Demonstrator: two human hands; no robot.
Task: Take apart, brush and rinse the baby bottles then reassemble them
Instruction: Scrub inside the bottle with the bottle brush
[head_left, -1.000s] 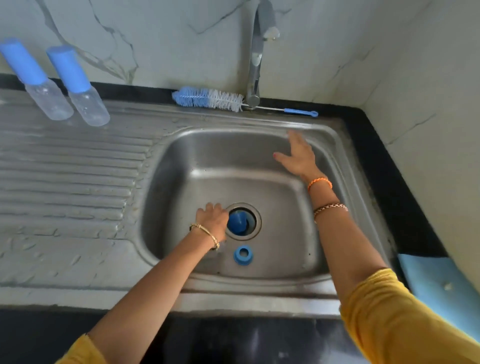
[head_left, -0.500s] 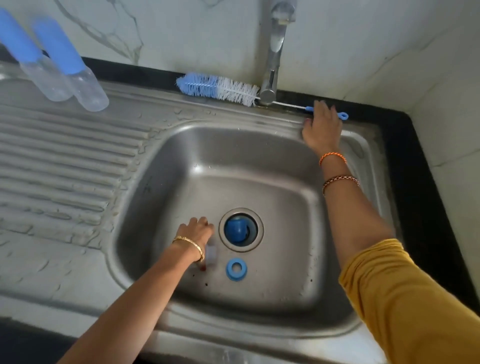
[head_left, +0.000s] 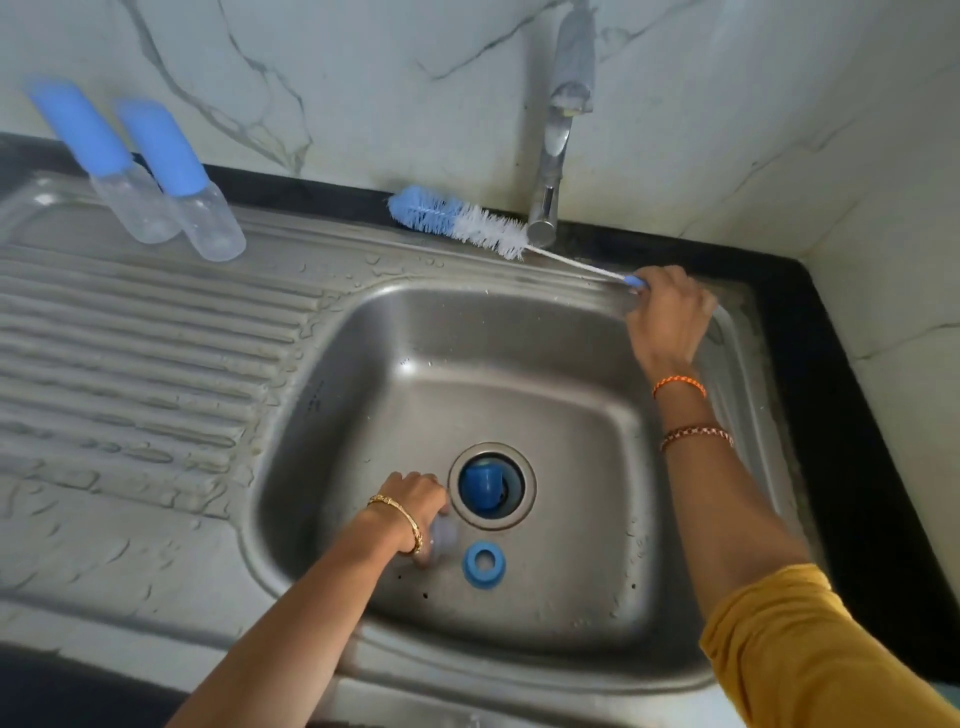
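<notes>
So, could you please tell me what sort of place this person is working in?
Most likely a home kitchen sink area: a steel sink with a ribbed drainboard, a tap against a marble-look wall, and a bottle brush and baby bottles on the sink top.

basin (head_left: 571, 415): floor right open | drain: blue cap (head_left: 480, 483), ring (head_left: 483, 565) | back: faucet (head_left: 550, 171), possibly overhanging

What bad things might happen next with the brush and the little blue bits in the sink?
The blue cap sits right in the open drain, so running water might wedge it deeper.

The right hand holds the bottle brush only by the tip of its handle, so the long brush could swing and flick drops around.

The blue ring lies loose beside the left hand and might get knocked toward the drain.
</notes>
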